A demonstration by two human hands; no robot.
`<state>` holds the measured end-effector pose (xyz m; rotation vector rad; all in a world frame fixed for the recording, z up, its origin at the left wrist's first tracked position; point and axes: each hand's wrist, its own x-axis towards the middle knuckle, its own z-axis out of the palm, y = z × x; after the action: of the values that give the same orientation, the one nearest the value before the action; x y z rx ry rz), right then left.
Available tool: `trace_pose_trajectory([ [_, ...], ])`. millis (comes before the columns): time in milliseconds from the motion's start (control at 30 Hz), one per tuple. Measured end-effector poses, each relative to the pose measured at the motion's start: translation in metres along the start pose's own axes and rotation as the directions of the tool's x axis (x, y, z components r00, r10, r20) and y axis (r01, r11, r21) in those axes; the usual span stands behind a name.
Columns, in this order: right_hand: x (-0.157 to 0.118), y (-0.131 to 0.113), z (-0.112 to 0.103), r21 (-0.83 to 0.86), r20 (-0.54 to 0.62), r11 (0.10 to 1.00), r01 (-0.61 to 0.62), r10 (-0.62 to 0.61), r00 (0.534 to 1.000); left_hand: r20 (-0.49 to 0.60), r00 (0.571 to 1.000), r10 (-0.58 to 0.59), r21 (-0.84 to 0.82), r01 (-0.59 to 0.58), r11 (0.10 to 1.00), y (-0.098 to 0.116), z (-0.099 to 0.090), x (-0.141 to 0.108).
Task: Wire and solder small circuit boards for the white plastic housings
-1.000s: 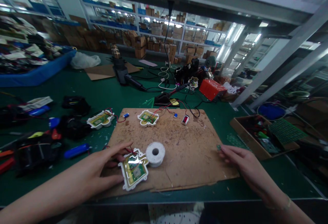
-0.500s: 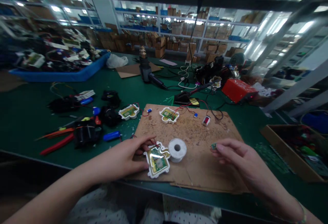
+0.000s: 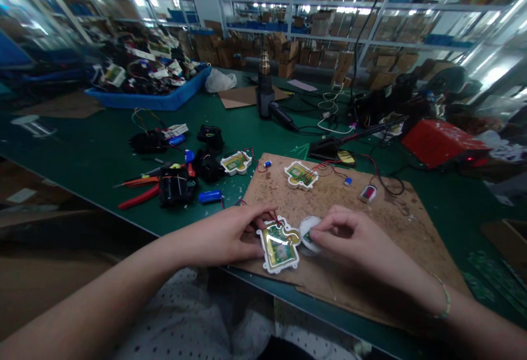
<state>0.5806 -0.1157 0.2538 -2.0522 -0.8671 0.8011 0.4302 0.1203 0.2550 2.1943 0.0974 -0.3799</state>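
Note:
My left hand [image 3: 233, 234] grips the left side of a white-framed circuit board module [image 3: 280, 250], which has a shiny clear face and red wires at its top. Beside the module's right edge lies a white spool [image 3: 307, 224], apparently of solder wire, partly hidden by my right hand [image 3: 356, 236]. Between that hand's thumb and fingers is a small green circuit board [image 3: 308, 236], held over the spool. Most of this little board is covered by the fingertips. A second white-framed module [image 3: 301, 175] with red wires lies farther back on the cardboard sheet [image 3: 395, 228].
A soldering iron [image 3: 358, 136] rests near a red box [image 3: 442, 143] at the right. Behind stands a heat gun [image 3: 267, 94]. Red-handled pliers [image 3: 138, 198], a blue cylindrical battery [image 3: 209, 196] and black housings [image 3: 177, 187] lie left. A heaped blue tray [image 3: 144, 100] sits far left.
My right hand has moved left, bringing the small circuit board over the spool. My left hand keeps its hold on the module. The whole view has turned slightly.

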Motion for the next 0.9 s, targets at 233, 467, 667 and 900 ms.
trace_pose_trajectory([
  [233, -0.003, 0.004, 0.004, 0.048, -0.005, 0.999, -0.003, 0.003, 1.0, -0.001, 1.0, 0.007, 0.025, -0.007, 1.0, 0.0, -0.001, 0.005],
  [467, 0.0, 0.006, 0.01, 0.011, -0.1, 0.999, 0.038, -0.037, 0.994, -0.033, 0.999, 0.008, 0.016, -0.008, 1.0, 0.002, -0.001, 0.003],
  [667, 0.0, 0.014, 0.015, 0.036, -0.149, 0.996, 0.081, -0.075, 0.986, -0.021, 1.0, 0.0, 0.023, 0.0, 1.0, 0.002, -0.001, 0.001],
  [900, -0.001, 0.022, 0.023, 0.181, -0.146, 0.983, 0.021, 0.006, 0.989, -0.025, 1.0, 0.015, 0.023, -0.014, 1.0, 0.001, 0.0, 0.003],
])
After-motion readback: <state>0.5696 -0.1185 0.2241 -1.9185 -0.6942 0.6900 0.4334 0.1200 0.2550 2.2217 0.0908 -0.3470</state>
